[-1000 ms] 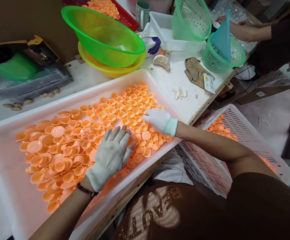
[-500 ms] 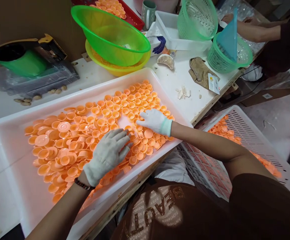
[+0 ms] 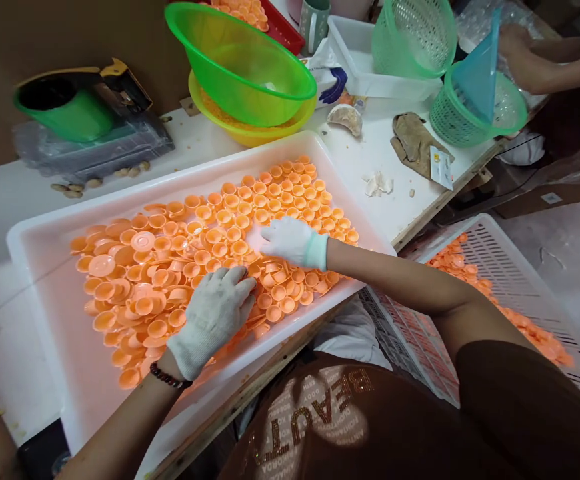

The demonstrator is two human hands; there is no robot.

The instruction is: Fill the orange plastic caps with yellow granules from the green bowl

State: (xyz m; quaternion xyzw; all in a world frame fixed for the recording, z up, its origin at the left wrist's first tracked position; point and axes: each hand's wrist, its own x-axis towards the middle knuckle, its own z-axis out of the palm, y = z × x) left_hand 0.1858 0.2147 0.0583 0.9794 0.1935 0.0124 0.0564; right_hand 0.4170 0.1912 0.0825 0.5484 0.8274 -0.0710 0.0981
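A large white tray [image 3: 40,293] holds many small orange toy cups [image 3: 224,217], with flat orange saucers [image 3: 143,241] mixed among them at the left. My left hand [image 3: 217,310], in a white knit glove, rests over the heaped pieces near the tray's front side. Its fingers are bent and its thumb stands apart; the fingertips are partly hidden. Also gloved, my right hand [image 3: 290,241] reaches in from the right, low over the cups, its fingers pointing left beside a small bare patch of tray floor. No held piece shows in either hand. Toward the far right, most cups stand upright, close together.
Behind the tray sit a green basin [image 3: 245,73] in a yellow one [image 3: 250,137], and a green container [image 3: 70,113]. Brown gloves [image 3: 413,143] lie near green baskets [image 3: 470,127]. A white crate [image 3: 510,267] with orange pieces stands right. Another person's hands [image 3: 520,57] show at upper right.
The view has shifted, moving the tray rightward in the picture. My right hand has moved left across the cups, nearer my left hand. My left hand's fingers are more bent.
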